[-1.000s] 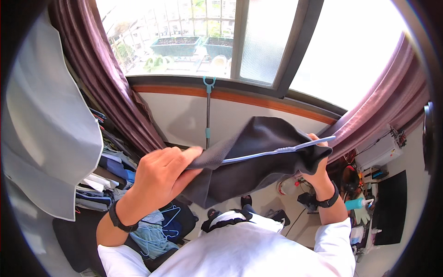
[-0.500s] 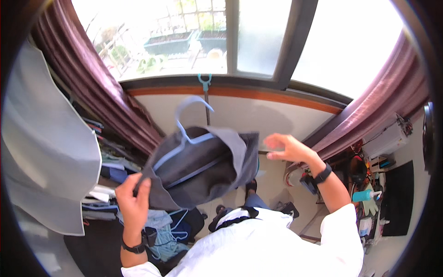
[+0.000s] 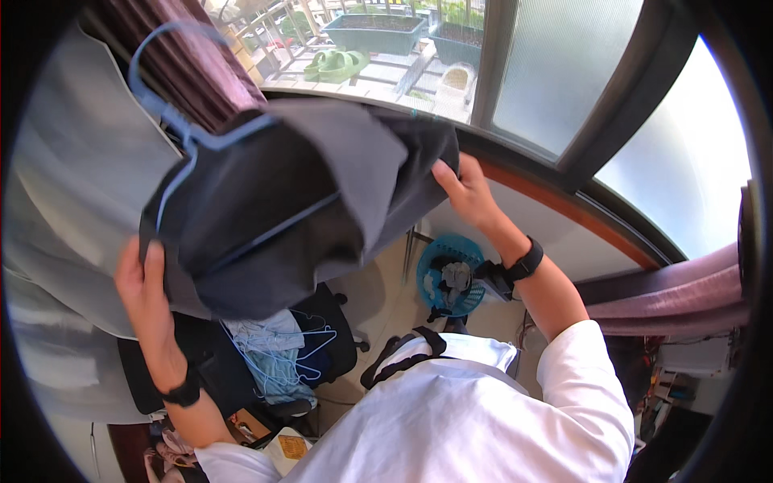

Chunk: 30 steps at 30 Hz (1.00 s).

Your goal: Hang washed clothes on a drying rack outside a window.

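A dark grey garment (image 3: 354, 153) is stretched between my two hands, its opening facing me. A light blue clothes hanger (image 3: 189, 141) sits inside it, with the hook sticking out at the upper left and the lower bar crossing the opening. My left hand (image 3: 145, 282) is closed on the garment's near left edge, thumb on the outside. At the far right end my right hand (image 3: 469, 191) pinches the cloth between thumb and fingers. Folds hide parts of the hanger, and what kind of garment it is I cannot tell.
A black chair (image 3: 338, 322) below carries light blue clothes (image 3: 270, 354) and several blue hangers (image 3: 310, 342). A blue laundry basket (image 3: 423, 274) holding clothes stands on the floor. Grey sheeting (image 3: 64, 177) hangs at left. Ahead are a window (image 3: 555, 72) and purple curtains (image 3: 676, 302).
My right hand, open and apart from the garment before, now grips its right end. Garment, hanger and both hands have moved up and left in view, which has itself turned.
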Available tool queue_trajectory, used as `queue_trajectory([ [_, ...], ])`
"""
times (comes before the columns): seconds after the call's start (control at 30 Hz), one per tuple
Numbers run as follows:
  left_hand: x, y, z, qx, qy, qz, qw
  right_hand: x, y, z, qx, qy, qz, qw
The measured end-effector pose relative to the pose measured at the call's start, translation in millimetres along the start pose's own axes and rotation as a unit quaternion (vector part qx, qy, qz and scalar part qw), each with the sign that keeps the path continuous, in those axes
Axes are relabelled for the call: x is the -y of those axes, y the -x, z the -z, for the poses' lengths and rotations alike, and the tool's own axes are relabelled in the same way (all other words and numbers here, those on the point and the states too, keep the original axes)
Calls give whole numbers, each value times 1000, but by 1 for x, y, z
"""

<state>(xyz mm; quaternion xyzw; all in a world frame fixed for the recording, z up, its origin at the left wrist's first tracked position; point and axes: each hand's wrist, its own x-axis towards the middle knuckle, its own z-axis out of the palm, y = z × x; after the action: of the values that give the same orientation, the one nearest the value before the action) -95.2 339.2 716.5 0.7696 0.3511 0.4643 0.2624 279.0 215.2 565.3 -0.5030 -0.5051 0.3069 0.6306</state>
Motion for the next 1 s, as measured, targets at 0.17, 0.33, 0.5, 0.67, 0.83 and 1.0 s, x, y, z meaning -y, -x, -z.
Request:
queue_trajectory([
  [0.17,13,59,19,-12,-181,-21,983,-114,-19,30,-69,-57,-257,962],
  [0.33,12,108,13,4,-211,114,971,-291,-20,16,-120,339,-193,913],
  [0.5,-8,109,-30,-46,-145,217,964,-374,-57,9,-157,189,-283,927],
  [0.67,-12,96,-36,-98,-218,194,952,-258,-43,-48,-64,104,-142,982],
  [0.83,-19,67,-25,-79,-201,137,967,-88,9,-98,130,86,41,987],
  [1.0,-19,46,-10,-55,-142,21,988,-34,28,-150,71,94,-10,993],
])
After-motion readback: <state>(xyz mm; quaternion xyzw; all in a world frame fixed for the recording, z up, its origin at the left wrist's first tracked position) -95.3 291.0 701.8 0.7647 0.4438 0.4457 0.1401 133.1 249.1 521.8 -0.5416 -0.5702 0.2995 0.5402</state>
